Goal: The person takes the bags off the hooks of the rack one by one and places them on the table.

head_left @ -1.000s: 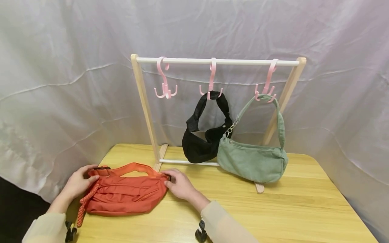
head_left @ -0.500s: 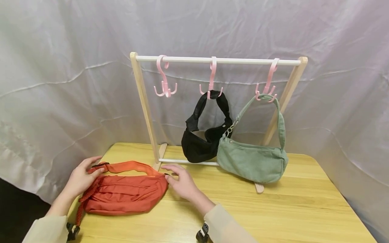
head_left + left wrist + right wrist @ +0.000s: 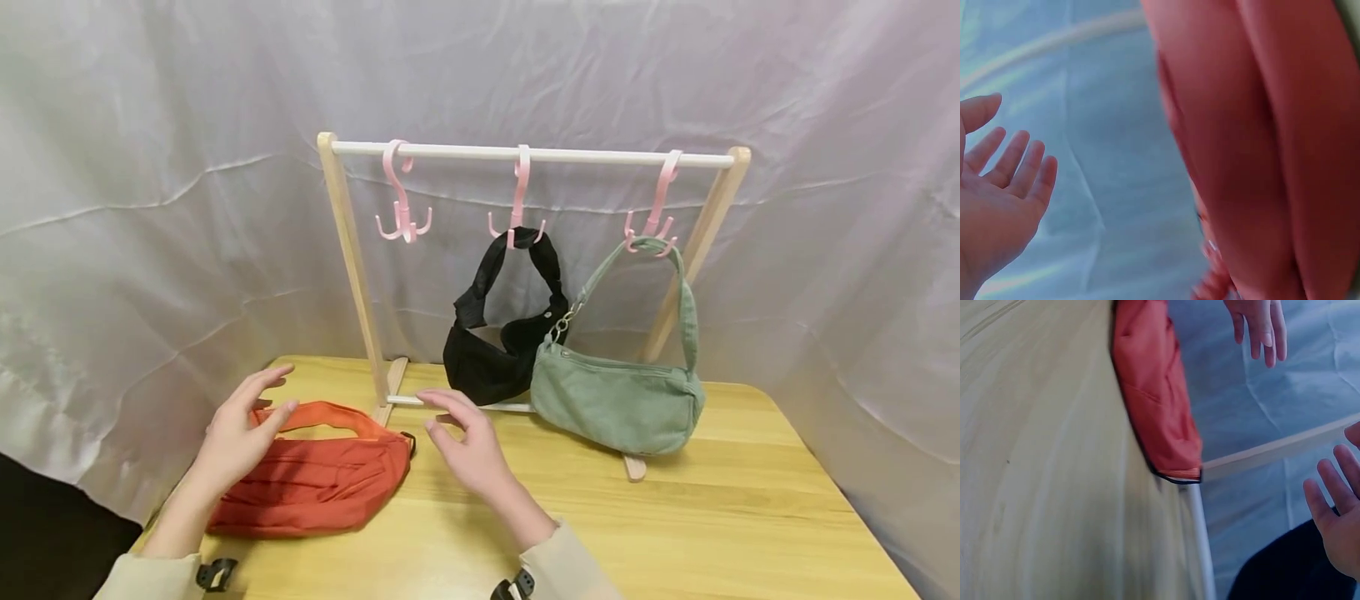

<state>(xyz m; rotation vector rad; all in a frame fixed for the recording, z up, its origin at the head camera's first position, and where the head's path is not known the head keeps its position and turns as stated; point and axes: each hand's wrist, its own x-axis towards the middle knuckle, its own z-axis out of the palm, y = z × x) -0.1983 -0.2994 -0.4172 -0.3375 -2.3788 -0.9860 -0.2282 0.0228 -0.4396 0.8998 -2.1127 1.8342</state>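
An orange-red bag [image 3: 322, 487] lies on the table at the left, its strap [image 3: 330, 414] looped up along the far side. Above the bag's left end is my left hand [image 3: 238, 437], fingers spread and holding nothing; it hides that end in the head view. To the right of the bag my right hand [image 3: 472, 446] is raised, also with nothing in it. The left wrist view shows the red cloth [image 3: 1235, 150] close up, apart from the left fingers [image 3: 1019, 165]. In the right wrist view, the bag [image 3: 1157, 394] lies apart from the right hand [image 3: 1341, 512].
A wooden rack with a white rail [image 3: 450, 151] stands on the table [image 3: 750, 500]. Three pink hooks hang from it; the left hook [image 3: 403, 218] carries nothing. A black bag [image 3: 487, 367] hangs from the middle one, a green bag [image 3: 615, 404] from the right one.
Both hands have let go of the orange-red bag's ends and lifted. The left has moved up and right, the right a little rightward. The bag stays on the table.
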